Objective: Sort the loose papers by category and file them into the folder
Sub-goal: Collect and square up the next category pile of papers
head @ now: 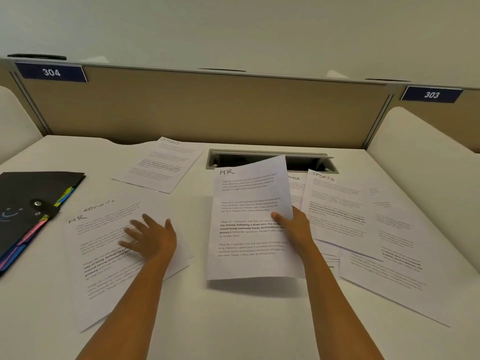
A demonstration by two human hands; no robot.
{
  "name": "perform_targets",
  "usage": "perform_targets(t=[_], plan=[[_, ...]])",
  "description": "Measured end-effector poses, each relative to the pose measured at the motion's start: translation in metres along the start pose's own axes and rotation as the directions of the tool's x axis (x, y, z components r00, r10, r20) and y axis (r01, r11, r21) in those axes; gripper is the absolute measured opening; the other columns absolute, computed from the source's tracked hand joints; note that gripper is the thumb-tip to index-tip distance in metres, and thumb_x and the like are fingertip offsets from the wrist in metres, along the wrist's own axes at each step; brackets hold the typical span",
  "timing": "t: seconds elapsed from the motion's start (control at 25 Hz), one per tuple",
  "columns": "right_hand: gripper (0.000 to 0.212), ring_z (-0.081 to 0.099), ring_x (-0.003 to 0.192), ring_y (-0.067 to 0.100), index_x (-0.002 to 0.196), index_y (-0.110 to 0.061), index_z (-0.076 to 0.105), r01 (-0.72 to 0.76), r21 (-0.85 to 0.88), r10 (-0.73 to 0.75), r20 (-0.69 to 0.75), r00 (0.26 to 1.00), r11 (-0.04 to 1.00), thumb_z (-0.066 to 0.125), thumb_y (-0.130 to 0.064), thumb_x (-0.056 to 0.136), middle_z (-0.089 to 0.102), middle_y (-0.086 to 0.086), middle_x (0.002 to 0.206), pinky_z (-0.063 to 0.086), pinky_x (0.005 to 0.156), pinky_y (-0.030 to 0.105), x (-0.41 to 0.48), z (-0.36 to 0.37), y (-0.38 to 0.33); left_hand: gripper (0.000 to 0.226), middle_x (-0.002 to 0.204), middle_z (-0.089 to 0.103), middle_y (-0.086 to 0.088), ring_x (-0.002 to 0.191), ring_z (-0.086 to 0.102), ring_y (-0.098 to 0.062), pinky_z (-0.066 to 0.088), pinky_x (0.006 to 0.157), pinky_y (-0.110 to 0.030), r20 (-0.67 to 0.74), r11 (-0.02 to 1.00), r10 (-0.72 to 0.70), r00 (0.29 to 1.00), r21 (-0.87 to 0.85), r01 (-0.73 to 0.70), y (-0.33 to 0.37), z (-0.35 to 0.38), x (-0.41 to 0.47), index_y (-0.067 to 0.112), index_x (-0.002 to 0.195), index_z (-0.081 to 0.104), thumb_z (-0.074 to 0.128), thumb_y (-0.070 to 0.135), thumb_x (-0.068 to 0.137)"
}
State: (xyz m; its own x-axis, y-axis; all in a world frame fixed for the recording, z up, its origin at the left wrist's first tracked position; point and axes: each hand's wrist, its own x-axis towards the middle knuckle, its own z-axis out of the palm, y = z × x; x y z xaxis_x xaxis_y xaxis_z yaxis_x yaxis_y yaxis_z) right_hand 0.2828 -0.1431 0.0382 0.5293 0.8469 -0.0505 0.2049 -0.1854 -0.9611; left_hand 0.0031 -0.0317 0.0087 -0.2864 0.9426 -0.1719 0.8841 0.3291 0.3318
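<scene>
My right hand (pixel 294 224) pinches the right edge of a printed sheet headed "HR" (pixel 246 203), held lifted above the white desk. Fingers spread, my left hand (pixel 149 236) lies flat on another sheet headed "HR" (pixel 104 255), which rests on the desk at the left with a further sheet showing under its top edge. A "SPORTS" sheet (pixel 161 165) lies alone at the back. To the right is a loose overlapping pile with a "SPORTS" sheet (pixel 335 211) on top. The black folder (pixel 28 203) with coloured tabs lies closed by a snap strap at the far left.
A recessed cable box (pixel 272 158) with an open lid sits at the desk's back edge, partly behind the held sheet. A tan partition (pixel 207 110) with number plates 304 and 303 closes the back. Curved white side panels stand left and right.
</scene>
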Motion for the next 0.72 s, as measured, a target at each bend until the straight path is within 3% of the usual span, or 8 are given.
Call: perform_targets(t=[0.12, 0.24, 0.4, 0.52, 0.6, 0.72], plan=[[0.037, 0.067, 0.095, 0.023, 0.117, -0.013, 0.059, -0.023, -0.007, 0.023, 0.005, 1.0, 1.0, 0.067, -0.03, 0.084, 0.068, 0.003, 0.11, 0.054, 0.088, 0.041, 0.003, 0.0, 0.01, 0.07, 0.158, -0.001, -0.016, 0.145, -0.003, -0.037, -0.002, 0.112, -0.059, 0.069, 0.998, 0.009, 0.998, 0.064, -0.013, -0.001, 0.009, -0.006, 0.011, 0.15, 0.006, 0.018, 0.053, 0.096], [0.04, 0.065, 0.094, 0.021, 0.12, -0.012, 0.058, -0.03, -0.011, 0.03, 0.0, 1.0, 0.999, 0.066, -0.029, 0.085, 0.067, 0.003, 0.11, 0.054, 0.085, 0.036, 0.005, 0.0, 0.016, 0.06, 0.158, 0.003, -0.011, 0.146, -0.001, -0.032, -0.001, 0.114, -0.056, 0.068, 0.994, 0.085, 0.994, 0.056, -0.089, 0.002, 0.012, -0.005, 0.016, 0.15, 0.014, 0.019, 0.047, 0.098], [0.04, 0.065, 0.095, 0.023, 0.12, -0.01, 0.058, -0.055, -0.018, 0.055, -0.008, 0.998, 0.998, 0.065, -0.028, 0.086, 0.067, 0.005, 0.111, 0.054, 0.085, 0.036, 0.005, -0.002, 0.025, 0.037, 0.144, 0.042, -0.008, 0.138, 0.031, -0.027, 0.011, 0.116, -0.051, -0.07, 0.964, 0.172, 0.983, -0.193, -0.183, 0.008, 0.007, -0.001, 0.016, 0.132, 0.051, 0.036, 0.022, 0.099], [0.04, 0.064, 0.1, 0.025, 0.121, -0.012, 0.057, -0.076, -0.005, 0.076, -0.022, 0.997, 0.997, 0.065, -0.029, 0.086, 0.066, 0.005, 0.114, 0.052, 0.09, 0.041, 0.005, -0.003, 0.03, 0.035, 0.131, 0.056, -0.01, 0.126, 0.046, -0.029, 0.019, 0.115, -0.047, -0.203, 0.93, 0.08, 0.976, -0.338, -0.146, 0.005, -0.002, 0.002, 0.013, 0.122, 0.059, 0.048, 0.003, 0.09], [0.041, 0.064, 0.102, 0.026, 0.121, -0.014, 0.057, -0.08, 0.01, 0.08, -0.029, 0.996, 0.997, 0.066, -0.03, 0.085, 0.067, 0.005, 0.114, 0.052, 0.092, 0.044, 0.006, -0.003, 0.033, 0.045, 0.136, 0.05, -0.014, 0.13, 0.041, -0.031, 0.015, 0.117, -0.046, -0.197, 0.949, 0.004, 0.98, -0.309, -0.066, -0.001, -0.007, 0.007, 0.011, 0.129, 0.053, 0.053, 0.0, 0.086], [0.042, 0.063, 0.104, 0.028, 0.122, -0.013, 0.056, -0.104, -0.002, 0.104, -0.033, 0.994, 0.995, 0.066, -0.03, 0.085, 0.065, 0.007, 0.117, 0.051, 0.094, 0.045, 0.005, -0.004, 0.036, 0.062, 0.154, 0.018, -0.019, 0.143, 0.015, -0.034, 0.005, 0.118, -0.047, -0.127, 0.98, -0.121, 0.985, -0.176, 0.097, -0.012, -0.011, 0.016, 0.008, 0.145, 0.027, 0.054, 0.019, 0.09]])
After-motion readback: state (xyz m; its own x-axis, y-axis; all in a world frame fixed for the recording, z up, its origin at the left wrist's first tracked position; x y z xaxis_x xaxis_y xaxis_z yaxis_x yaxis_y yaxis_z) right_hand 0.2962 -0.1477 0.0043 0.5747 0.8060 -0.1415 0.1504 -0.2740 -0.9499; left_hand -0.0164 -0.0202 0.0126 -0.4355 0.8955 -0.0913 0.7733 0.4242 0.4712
